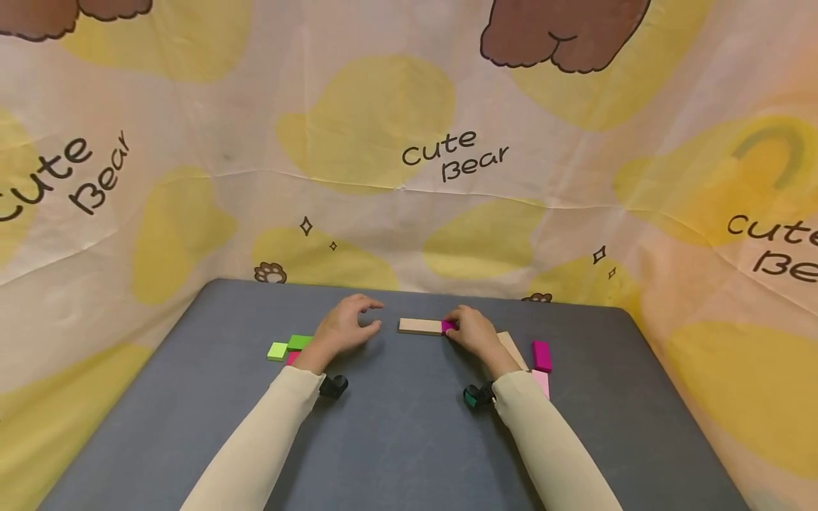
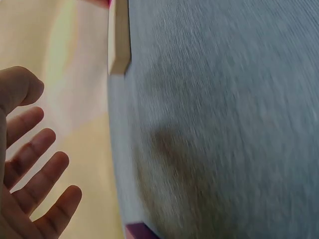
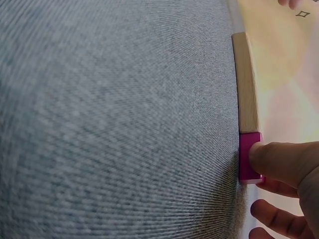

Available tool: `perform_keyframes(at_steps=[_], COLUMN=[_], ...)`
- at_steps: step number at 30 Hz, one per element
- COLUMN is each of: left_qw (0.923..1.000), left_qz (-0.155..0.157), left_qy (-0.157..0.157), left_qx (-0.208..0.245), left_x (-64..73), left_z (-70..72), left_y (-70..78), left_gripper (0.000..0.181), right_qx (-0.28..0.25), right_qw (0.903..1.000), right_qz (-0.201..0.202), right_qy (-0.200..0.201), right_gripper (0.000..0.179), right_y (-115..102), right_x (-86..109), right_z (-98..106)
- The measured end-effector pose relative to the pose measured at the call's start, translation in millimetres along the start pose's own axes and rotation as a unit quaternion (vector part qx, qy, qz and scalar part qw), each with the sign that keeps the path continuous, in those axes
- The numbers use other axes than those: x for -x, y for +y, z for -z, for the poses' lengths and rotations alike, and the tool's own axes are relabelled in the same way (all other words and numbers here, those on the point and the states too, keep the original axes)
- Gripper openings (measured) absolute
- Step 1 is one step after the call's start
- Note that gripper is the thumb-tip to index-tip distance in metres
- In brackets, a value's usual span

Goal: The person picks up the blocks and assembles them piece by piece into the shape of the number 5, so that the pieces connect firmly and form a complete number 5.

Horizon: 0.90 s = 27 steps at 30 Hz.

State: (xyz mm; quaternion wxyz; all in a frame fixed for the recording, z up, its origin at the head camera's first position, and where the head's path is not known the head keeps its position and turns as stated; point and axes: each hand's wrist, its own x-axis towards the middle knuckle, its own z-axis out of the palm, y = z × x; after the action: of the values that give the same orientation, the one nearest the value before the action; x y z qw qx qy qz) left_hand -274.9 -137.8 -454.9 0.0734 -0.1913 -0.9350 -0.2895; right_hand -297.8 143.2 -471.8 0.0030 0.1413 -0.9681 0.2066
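A long plain wooden block lies flat at the back middle of the table. Against its right end sits a short magenta block, which my right hand pinches, the thumb on its near face. In the right wrist view the wooden block and the magenta one meet end to end. My left hand hovers left of the wooden block, apart from it, fingers spread and loosely bent, holding nothing. The left wrist view shows those fingers clear of the wooden block's end.
Beside my left wrist lie a lime block, a green block and a partly hidden pink-red block. Around my right wrist are another wooden block, a magenta block and a light pink block. A printed curtain rises behind the grey table.
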Motion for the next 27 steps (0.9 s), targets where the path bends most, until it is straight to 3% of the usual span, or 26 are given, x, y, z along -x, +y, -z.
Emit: perform_keyframes(at_steps=[18,27], left_qw=[0.9981,0.9952], left_qz=[0.033,0.067], left_qy=[-0.030,-0.049], left_qx=[-0.042,-0.052], left_x=[14.2,16.1], left_z=[24.2,28.0], left_y=[-50.3,-62.9], left_gripper=[0.045,0.046], right_qx=[0.005,0.004], right_qw=[1.0000,1.0000], right_qz=[-0.002,-0.002], right_qy=[-0.002,-0.004], right_gripper=[0.022,0.023], right_y=[1,3], right_x=[-1.5,-2.6], right_z=[1,-1])
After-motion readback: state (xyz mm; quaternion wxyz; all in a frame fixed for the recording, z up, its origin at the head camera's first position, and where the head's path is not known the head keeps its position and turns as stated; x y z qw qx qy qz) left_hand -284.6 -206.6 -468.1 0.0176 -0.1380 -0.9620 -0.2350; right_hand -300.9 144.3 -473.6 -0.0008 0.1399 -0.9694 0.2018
